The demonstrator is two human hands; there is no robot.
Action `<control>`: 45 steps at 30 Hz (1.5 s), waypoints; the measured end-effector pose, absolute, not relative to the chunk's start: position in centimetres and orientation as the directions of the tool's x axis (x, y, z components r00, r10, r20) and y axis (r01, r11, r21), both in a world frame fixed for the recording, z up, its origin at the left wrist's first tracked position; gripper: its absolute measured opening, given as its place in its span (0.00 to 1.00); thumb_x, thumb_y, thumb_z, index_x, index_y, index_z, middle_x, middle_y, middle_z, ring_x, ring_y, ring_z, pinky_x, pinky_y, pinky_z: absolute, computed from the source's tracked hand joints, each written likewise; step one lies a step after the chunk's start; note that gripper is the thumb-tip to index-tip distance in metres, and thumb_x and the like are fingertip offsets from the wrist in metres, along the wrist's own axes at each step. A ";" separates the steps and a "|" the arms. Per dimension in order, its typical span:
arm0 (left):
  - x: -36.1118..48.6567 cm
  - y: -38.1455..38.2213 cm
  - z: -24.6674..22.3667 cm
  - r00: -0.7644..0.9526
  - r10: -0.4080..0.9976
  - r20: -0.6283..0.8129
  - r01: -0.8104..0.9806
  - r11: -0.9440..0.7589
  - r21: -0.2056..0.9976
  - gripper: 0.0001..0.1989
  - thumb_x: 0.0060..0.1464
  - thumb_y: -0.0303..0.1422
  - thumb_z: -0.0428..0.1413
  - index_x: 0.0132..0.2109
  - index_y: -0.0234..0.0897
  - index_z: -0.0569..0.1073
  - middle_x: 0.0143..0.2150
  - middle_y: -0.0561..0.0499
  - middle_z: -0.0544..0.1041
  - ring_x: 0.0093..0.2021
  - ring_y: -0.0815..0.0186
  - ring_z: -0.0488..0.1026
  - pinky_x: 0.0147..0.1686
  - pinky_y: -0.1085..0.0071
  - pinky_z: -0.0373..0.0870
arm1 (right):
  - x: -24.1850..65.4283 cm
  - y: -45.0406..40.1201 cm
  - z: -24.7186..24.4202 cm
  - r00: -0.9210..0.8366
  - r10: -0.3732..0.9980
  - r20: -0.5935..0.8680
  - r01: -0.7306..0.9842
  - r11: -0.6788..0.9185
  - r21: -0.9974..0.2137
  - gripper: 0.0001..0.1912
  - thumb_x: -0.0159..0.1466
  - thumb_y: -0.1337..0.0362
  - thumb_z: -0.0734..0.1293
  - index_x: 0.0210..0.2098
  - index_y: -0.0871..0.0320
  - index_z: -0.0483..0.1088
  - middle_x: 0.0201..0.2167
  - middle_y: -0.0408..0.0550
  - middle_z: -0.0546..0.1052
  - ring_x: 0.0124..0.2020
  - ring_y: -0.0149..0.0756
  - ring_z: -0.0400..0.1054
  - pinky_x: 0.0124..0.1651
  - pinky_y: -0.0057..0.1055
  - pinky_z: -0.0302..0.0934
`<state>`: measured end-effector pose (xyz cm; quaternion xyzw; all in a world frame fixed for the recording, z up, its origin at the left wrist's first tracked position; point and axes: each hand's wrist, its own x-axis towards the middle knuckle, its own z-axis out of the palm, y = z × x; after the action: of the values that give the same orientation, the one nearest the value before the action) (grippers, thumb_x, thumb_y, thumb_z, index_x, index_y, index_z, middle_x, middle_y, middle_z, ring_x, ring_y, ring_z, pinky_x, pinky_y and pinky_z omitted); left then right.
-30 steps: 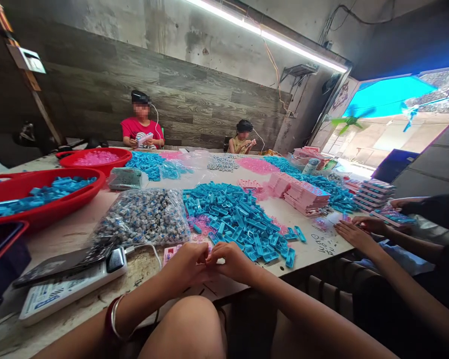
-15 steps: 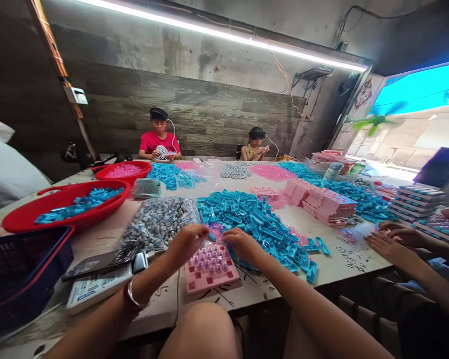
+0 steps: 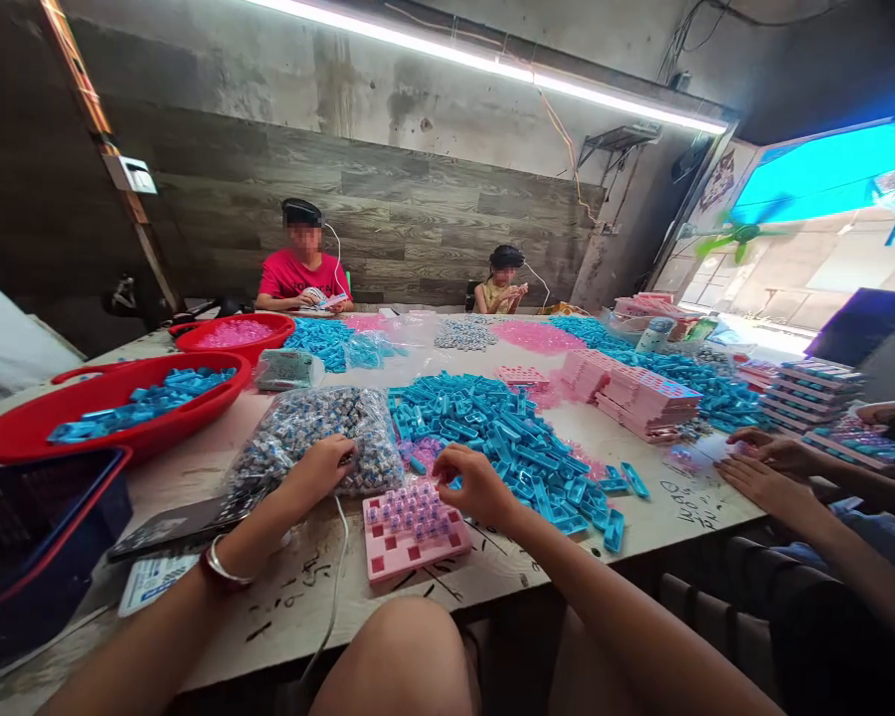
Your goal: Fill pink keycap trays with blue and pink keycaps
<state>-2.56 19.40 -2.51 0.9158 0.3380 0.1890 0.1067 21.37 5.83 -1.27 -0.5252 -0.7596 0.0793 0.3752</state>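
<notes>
two red basins sit toward the bench's left edge: the nearer red basin (image 3: 30, 423) holds blue plastic pieces, the farther red basin (image 3: 268, 333) holds pink ones. a dark crate (image 3: 45, 517) stands at the near left corner. a clear bag (image 3: 305, 438) packed with small grey parts lies near the front edge, beside a loose heap of blue pieces (image 3: 507, 443) at mid-bench. the pink tray (image 3: 414, 527) lies flat at the near edge, a grid of square sockets; its far rows carry small translucent pieces, its near rows are bare. the left hand (image 3: 320, 467), fingers curled, rests on the bag. the right hand (image 3: 477, 482) pinches something small, too small to tell, just over the tray's far right corner. a co-worker's hands (image 3: 768, 467) rest at the right edge.
</notes>
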 end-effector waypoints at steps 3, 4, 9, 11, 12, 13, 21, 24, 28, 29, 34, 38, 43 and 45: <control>-2.7 19.5 -2.8 0.691 0.665 0.284 0.583 -0.745 0.325 0.07 0.49 0.24 0.47 0.34 0.37 0.69 0.36 0.48 0.69 0.39 0.60 0.68 0.41 0.67 0.65 | 18.9 3.8 -0.8 -0.278 0.839 0.468 0.587 0.534 -0.609 0.13 0.45 0.80 0.62 0.28 0.58 0.66 0.27 0.41 0.69 0.28 0.28 0.65 0.31 0.23 0.62; -2.8 19.4 -2.9 0.688 0.666 0.288 0.583 -0.743 0.329 0.08 0.49 0.24 0.47 0.35 0.37 0.68 0.37 0.48 0.69 0.39 0.61 0.68 0.42 0.67 0.65 | 18.2 3.3 -0.8 -0.333 0.826 0.455 0.573 0.560 -0.598 0.14 0.45 0.80 0.63 0.29 0.58 0.66 0.29 0.42 0.70 0.30 0.29 0.66 0.33 0.23 0.62; -2.5 19.0 -2.8 0.685 0.656 0.318 0.546 -0.750 0.373 0.04 0.49 0.26 0.47 0.31 0.37 0.66 0.37 0.48 0.69 0.37 0.62 0.67 0.41 0.67 0.65 | 16.7 3.2 -1.9 -0.531 0.769 0.355 0.623 0.639 -0.451 0.11 0.48 0.76 0.67 0.30 0.57 0.70 0.30 0.43 0.75 0.32 0.32 0.68 0.39 0.26 0.61; -2.4 18.9 -2.7 0.693 0.647 0.319 0.535 -0.758 0.374 0.05 0.49 0.26 0.47 0.28 0.38 0.65 0.32 0.49 0.68 0.35 0.62 0.66 0.38 0.68 0.64 | 16.8 3.7 -2.1 -0.547 0.767 0.334 0.641 0.641 -0.422 0.10 0.49 0.75 0.68 0.30 0.58 0.71 0.30 0.43 0.75 0.32 0.32 0.69 0.39 0.26 0.61; -2.4 18.9 -2.6 0.695 0.644 0.320 0.533 -0.760 0.373 0.06 0.49 0.25 0.46 0.26 0.38 0.64 0.30 0.50 0.68 0.34 0.62 0.66 0.37 0.68 0.64 | 17.0 3.8 -2.1 -0.549 0.770 0.325 0.649 0.638 -0.414 0.10 0.49 0.75 0.68 0.30 0.58 0.71 0.30 0.44 0.75 0.32 0.32 0.69 0.38 0.25 0.61; -2.4 18.9 -2.6 0.694 0.644 0.323 0.532 -0.760 0.373 0.06 0.48 0.25 0.46 0.26 0.38 0.63 0.29 0.50 0.68 0.33 0.62 0.66 0.36 0.68 0.64 | 17.1 3.9 -2.0 -0.552 0.773 0.315 0.656 0.635 -0.408 0.10 0.49 0.76 0.68 0.31 0.58 0.71 0.31 0.44 0.76 0.33 0.32 0.69 0.38 0.24 0.61; -3.3 17.0 -0.3 0.565 0.696 0.444 0.572 -0.717 0.398 0.05 0.44 0.28 0.49 0.32 0.36 0.66 0.31 0.50 0.70 0.33 0.62 0.68 0.35 0.68 0.64 | 17.6 3.6 -1.8 -0.538 0.791 0.292 0.704 0.612 -0.360 0.10 0.52 0.74 0.66 0.33 0.57 0.73 0.35 0.44 0.76 0.35 0.32 0.70 0.38 0.23 0.61; -2.8 14.7 0.6 0.671 0.689 0.274 0.479 -0.685 0.548 0.06 0.42 0.31 0.52 0.31 0.35 0.68 0.29 0.52 0.71 0.29 0.65 0.69 0.30 0.72 0.65 | 17.7 3.4 -2.2 -0.524 0.795 0.306 0.707 0.607 -0.363 0.10 0.51 0.74 0.67 0.33 0.57 0.72 0.34 0.45 0.76 0.35 0.32 0.70 0.38 0.23 0.61; -1.6 11.8 0.5 0.859 0.512 0.021 0.356 -0.625 0.695 0.08 0.40 0.30 0.55 0.32 0.33 0.73 0.27 0.53 0.73 0.28 0.68 0.69 0.27 0.76 0.63 | 17.7 3.0 -2.1 -0.515 0.798 0.313 0.707 0.602 -0.372 0.08 0.53 0.74 0.66 0.32 0.58 0.72 0.33 0.45 0.75 0.34 0.32 0.70 0.38 0.24 0.61; -1.5 11.3 0.3 0.879 0.477 -0.007 0.347 -0.630 0.695 0.09 0.40 0.30 0.56 0.33 0.33 0.75 0.26 0.53 0.73 0.28 0.68 0.69 0.27 0.77 0.63 | 17.7 3.0 -2.0 -0.519 0.797 0.310 0.703 0.604 -0.375 0.08 0.53 0.74 0.66 0.32 0.58 0.72 0.33 0.45 0.75 0.34 0.32 0.70 0.38 0.24 0.61; -1.2 10.4 -0.5 0.907 0.419 -0.038 0.346 -0.691 0.635 0.09 0.44 0.33 0.57 0.32 0.33 0.76 0.24 0.53 0.73 0.25 0.71 0.67 0.23 0.79 0.59 | 17.9 2.9 -2.0 -0.544 0.789 0.286 0.692 0.614 -0.380 0.07 0.55 0.75 0.65 0.32 0.59 0.72 0.34 0.45 0.75 0.34 0.31 0.70 0.38 0.24 0.61; -1.1 10.0 -0.3 0.918 0.397 -0.019 0.330 -0.735 0.593 0.07 0.46 0.32 0.55 0.29 0.32 0.75 0.24 0.53 0.72 0.24 0.72 0.66 0.22 0.80 0.57 | 18.0 3.0 -2.1 -0.549 0.787 0.282 0.697 0.617 -0.365 0.07 0.55 0.74 0.65 0.32 0.59 0.71 0.34 0.45 0.75 0.35 0.32 0.70 0.37 0.24 0.61; -1.2 9.8 -0.3 0.906 0.423 -0.024 0.358 -0.732 0.580 0.06 0.44 0.30 0.55 0.28 0.33 0.75 0.23 0.54 0.72 0.23 0.72 0.66 0.22 0.80 0.56 | 17.8 2.8 -2.1 -0.516 0.802 0.299 0.704 0.597 -0.385 0.09 0.54 0.75 0.65 0.34 0.60 0.71 0.34 0.46 0.75 0.35 0.33 0.70 0.38 0.25 0.61; -1.2 9.8 -0.4 0.909 0.417 -0.018 0.350 -0.736 0.580 0.05 0.43 0.29 0.55 0.28 0.33 0.75 0.23 0.54 0.72 0.23 0.72 0.66 0.22 0.80 0.56 | 17.7 2.8 -2.1 -0.500 0.812 0.301 0.709 0.583 -0.396 0.10 0.53 0.75 0.66 0.34 0.60 0.72 0.34 0.47 0.75 0.35 0.33 0.70 0.38 0.25 0.62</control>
<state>-1.24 9.80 -0.38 0.9299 0.2063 0.0565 0.2994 17.74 2.76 -2.12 -0.4430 -0.8588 0.1107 0.2323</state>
